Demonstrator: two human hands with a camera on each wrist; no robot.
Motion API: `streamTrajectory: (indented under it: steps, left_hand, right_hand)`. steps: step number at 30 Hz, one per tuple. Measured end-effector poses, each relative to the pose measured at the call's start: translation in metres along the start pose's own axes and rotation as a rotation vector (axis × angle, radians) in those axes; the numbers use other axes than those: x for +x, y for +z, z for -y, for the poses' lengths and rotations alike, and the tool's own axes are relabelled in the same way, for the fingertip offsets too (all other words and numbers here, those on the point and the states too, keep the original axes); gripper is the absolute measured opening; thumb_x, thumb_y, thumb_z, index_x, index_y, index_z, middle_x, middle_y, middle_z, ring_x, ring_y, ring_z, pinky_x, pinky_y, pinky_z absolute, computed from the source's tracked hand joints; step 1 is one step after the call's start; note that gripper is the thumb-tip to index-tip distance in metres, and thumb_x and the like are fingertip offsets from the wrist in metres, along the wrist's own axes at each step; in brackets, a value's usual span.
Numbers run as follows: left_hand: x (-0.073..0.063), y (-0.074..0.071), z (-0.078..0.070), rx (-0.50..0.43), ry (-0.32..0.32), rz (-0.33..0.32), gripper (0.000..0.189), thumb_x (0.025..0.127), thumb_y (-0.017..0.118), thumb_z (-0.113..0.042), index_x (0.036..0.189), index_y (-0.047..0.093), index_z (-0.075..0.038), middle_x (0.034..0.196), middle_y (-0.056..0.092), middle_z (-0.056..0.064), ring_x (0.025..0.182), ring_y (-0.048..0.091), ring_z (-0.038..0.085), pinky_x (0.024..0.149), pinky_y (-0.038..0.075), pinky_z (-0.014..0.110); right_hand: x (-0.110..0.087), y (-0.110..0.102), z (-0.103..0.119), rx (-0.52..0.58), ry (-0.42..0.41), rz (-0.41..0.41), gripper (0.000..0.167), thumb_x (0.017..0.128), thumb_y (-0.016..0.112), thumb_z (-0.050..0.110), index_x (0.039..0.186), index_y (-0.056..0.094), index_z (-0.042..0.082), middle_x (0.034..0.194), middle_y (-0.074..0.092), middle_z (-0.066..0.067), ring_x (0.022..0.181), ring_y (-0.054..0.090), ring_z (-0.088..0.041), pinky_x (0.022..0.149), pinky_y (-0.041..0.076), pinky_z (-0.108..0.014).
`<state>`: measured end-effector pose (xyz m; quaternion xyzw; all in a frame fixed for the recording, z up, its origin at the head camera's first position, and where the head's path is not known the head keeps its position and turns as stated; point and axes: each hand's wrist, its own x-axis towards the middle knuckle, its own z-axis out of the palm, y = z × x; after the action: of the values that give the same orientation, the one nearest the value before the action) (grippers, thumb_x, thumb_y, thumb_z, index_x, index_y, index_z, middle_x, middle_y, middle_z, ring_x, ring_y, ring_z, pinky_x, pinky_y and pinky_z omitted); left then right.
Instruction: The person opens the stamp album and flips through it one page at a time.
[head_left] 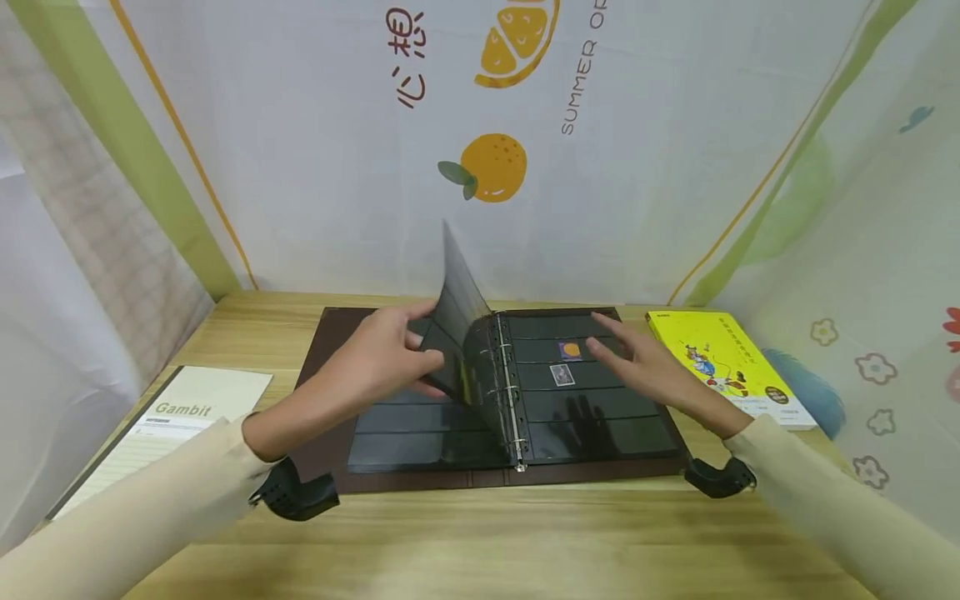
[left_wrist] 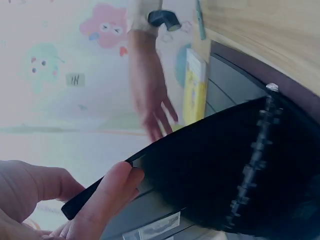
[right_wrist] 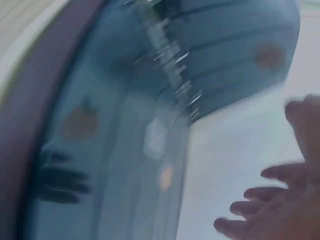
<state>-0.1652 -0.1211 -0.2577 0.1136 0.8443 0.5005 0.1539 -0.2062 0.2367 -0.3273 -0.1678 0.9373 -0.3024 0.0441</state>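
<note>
A stamp album with a dark brown cover (head_left: 318, 358) lies open on the table. My left hand (head_left: 382, 354) pinches a black album page (head_left: 465, 312) by its outer edge and holds it raised over the left side, as the left wrist view also shows. That page stands nearly upright from the ring spine (head_left: 512, 392). An orange-and-purple stamp (head_left: 571, 350) and a grey stamp (head_left: 562, 374) sit in strips of the right page (head_left: 622, 437). Above this page's outer side, my right hand (head_left: 645, 362) hovers with fingers extended, holding nothing; the right wrist view is blurred.
To the right of the album lies a yellow book (head_left: 712, 358), close to the right forearm. A cream notebook (head_left: 195, 400) marked "Gambit" lies at the left, partly under the left sleeve. A printed curtain (head_left: 337, 183) hangs behind the wooden table (head_left: 465, 542).
</note>
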Motion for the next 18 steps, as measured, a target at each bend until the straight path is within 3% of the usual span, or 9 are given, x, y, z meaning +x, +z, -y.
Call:
streamTrajectory:
  steps: [2,4,6,8,11,15,18]
  left_hand:
    - [-0.005,-0.005,0.011,0.066,0.004,-0.033,0.079,0.092,0.058,-0.002,0.162,0.022,-0.013,0.061,0.052,0.007,0.058,0.072,0.021,0.06,0.059,0.033]
    - [-0.011,-0.009,0.024,0.133,0.008,-0.059,0.08,0.092,0.061,-0.003,0.162,0.022,-0.009,0.087,0.068,0.024,0.063,0.075,0.021,0.057,0.057,0.033]
    - [-0.016,-0.012,0.038,0.209,0.008,-0.09,0.08,0.092,0.064,-0.005,0.161,0.023,-0.004,0.123,0.062,0.039,0.065,0.076,0.019,0.05,0.049,0.032]
    - [-0.019,-0.013,0.051,0.269,0.01,-0.121,0.08,0.092,0.067,-0.008,0.159,0.025,0.001,0.138,0.052,0.041,0.064,0.075,0.018,0.048,0.045,0.03]
    - [-0.021,-0.015,0.071,0.333,-0.006,-0.156,0.082,0.09,0.074,-0.011,0.155,0.029,0.009,0.13,0.058,0.036,0.061,0.074,0.018,0.05,0.048,0.028]
    - [-0.02,-0.016,0.098,0.392,-0.03,-0.153,0.081,0.086,0.08,-0.014,0.146,0.036,0.019,0.1,0.061,0.022,0.055,0.072,0.015,0.056,0.053,0.027]
    - [-0.018,-0.013,0.115,0.413,-0.072,-0.121,0.06,0.085,0.081,-0.015,0.127,0.054,0.018,0.081,0.056,0.012,0.053,0.07,0.013,0.052,0.051,0.028]
  right_hand:
    - [-0.009,0.006,-0.016,-0.09,-0.008,0.066,0.075,0.107,0.047,0.044,0.163,0.016,0.006,0.168,0.014,-0.024,0.153,0.017,-0.051,0.117,0.021,-0.072]
    - [-0.02,0.012,-0.026,-0.177,-0.009,0.131,0.078,0.106,0.046,0.047,0.163,0.013,0.005,0.169,0.007,-0.023,0.154,0.005,-0.051,0.117,0.01,-0.075]
    - [-0.03,0.019,-0.033,-0.245,-0.01,0.175,0.079,0.106,0.045,0.049,0.163,0.014,0.004,0.17,0.004,-0.023,0.154,0.0,-0.051,0.116,0.004,-0.077]
    - [-0.037,0.026,-0.038,-0.303,-0.017,0.169,0.08,0.105,0.046,0.051,0.162,0.018,0.003,0.169,0.007,-0.023,0.154,0.002,-0.051,0.117,0.003,-0.076]
    - [-0.043,0.037,-0.044,-0.368,-0.029,0.148,0.081,0.103,0.047,0.056,0.162,0.021,0.007,0.17,0.009,-0.021,0.155,0.005,-0.05,0.119,0.005,-0.073]
    - [-0.047,0.051,-0.05,-0.401,-0.038,0.135,0.081,0.103,0.047,0.057,0.162,0.022,0.008,0.17,0.012,-0.019,0.155,0.009,-0.049,0.119,0.008,-0.072]
    - [-0.049,0.057,-0.051,-0.408,-0.038,0.125,0.08,0.103,0.05,0.054,0.161,0.026,0.006,0.169,0.016,-0.021,0.154,0.012,-0.05,0.119,0.01,-0.072]
